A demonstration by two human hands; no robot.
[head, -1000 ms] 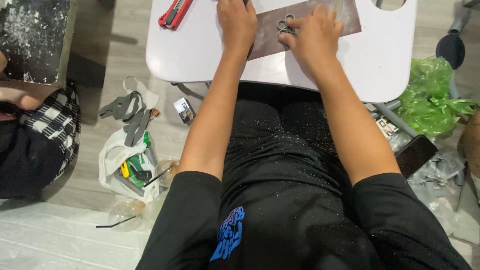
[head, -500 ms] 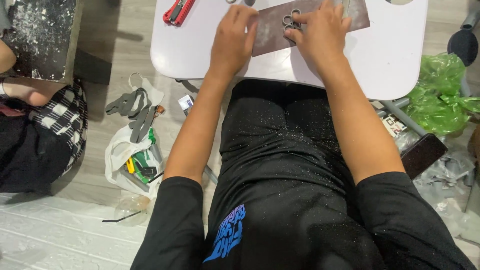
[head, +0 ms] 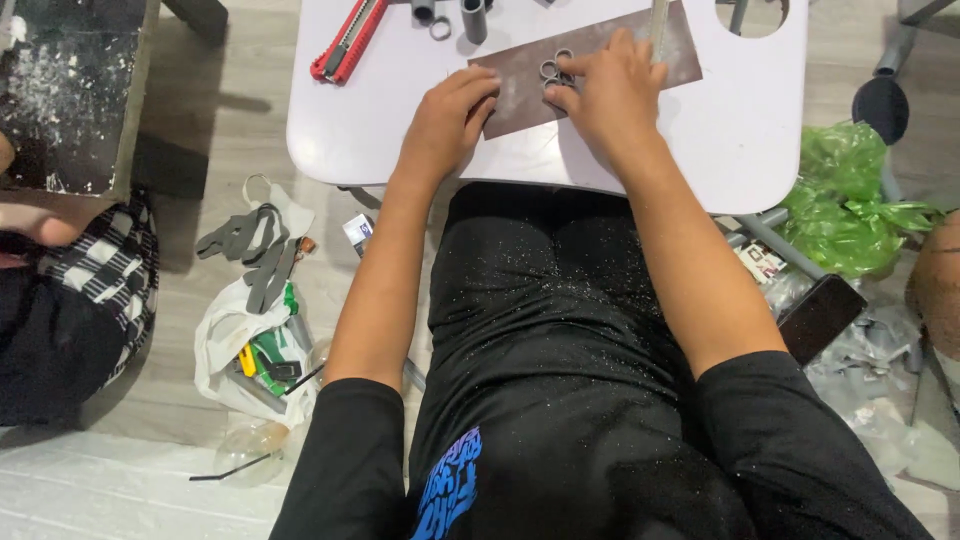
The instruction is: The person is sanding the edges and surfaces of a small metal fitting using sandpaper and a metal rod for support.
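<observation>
My left hand [head: 447, 121] rests palm down on the near left corner of a brown rectangular sheet [head: 520, 95] that lies on a small white table [head: 380, 130]. My right hand [head: 612, 92] lies on the same sheet, its fingers touching several small grey rings [head: 556, 68]. Whether the fingers pinch a ring or only press on them cannot be told. A thin pale ruler [head: 659, 22] lies along the sheet's right side behind my right hand.
A red utility knife [head: 349, 38] and short grey tube pieces [head: 473, 18] lie at the table's far edge. On the floor left are grey strips [head: 250, 250] and a white bag of tools [head: 250, 350]. A green plastic bag [head: 845, 210] lies right. Another person sits at far left [head: 60, 290].
The view has tilted down, so the table sits lower in the picture. My left hand has slid right onto the sheet's corner. My right hand stays on the rings.
</observation>
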